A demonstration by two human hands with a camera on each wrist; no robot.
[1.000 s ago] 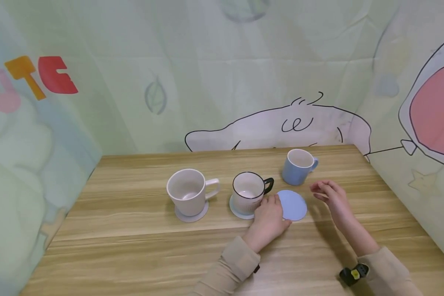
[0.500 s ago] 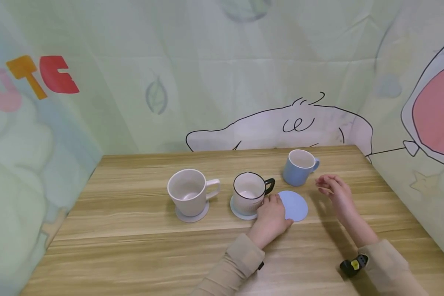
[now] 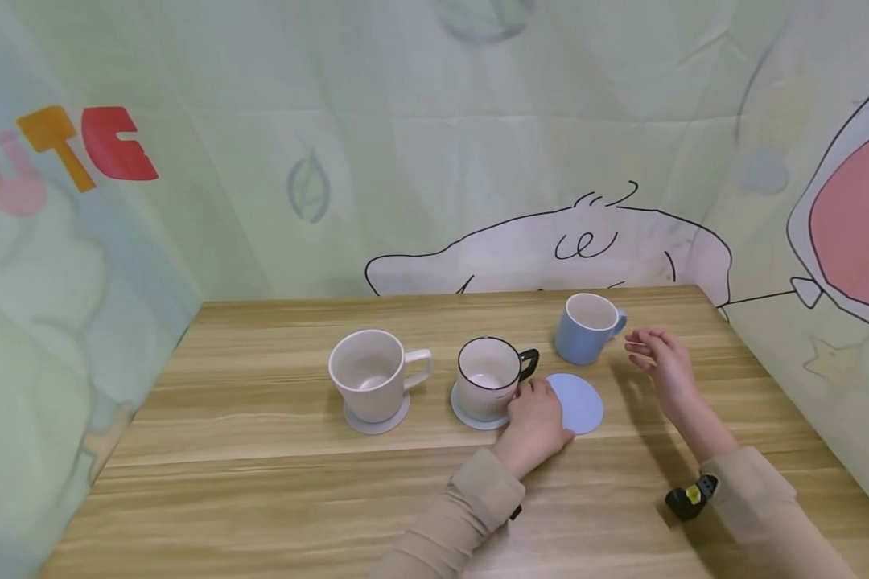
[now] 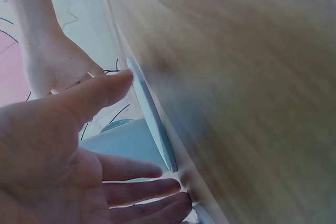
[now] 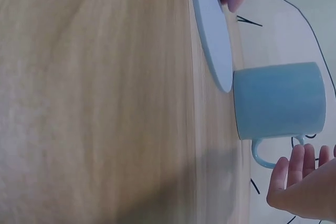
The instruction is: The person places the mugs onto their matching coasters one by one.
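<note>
My left hand [image 3: 534,422] lies low over the left part of a light-blue round coaster [image 3: 582,404], fingers loosely extended. Its thumb [image 4: 113,88] is at the coaster's near edge, and the fingertips are close beside a white cup with a black rim and handle [image 3: 483,398]. A blue mug [image 3: 579,338] stands upright on the table just behind the coaster, its handle to the right. Near that handle, my right hand [image 3: 662,366] hovers with relaxed, slightly bent fingers and holds nothing. In the right wrist view its fingers [image 5: 295,165] overlap the handle's outline.
The black-rimmed cup rests on a pale coaster [image 3: 469,418]. Further left, a larger white mug [image 3: 369,394] stands on a greyish coaster [image 3: 376,426]. A printed cloth backdrop [image 3: 246,161] rises along the back and sides of the wooden table [image 3: 261,515].
My left hand has slid slightly right over the coaster. My right hand has drifted a little right and away, beside the blue mug's handle. The cups stay where they were.
</note>
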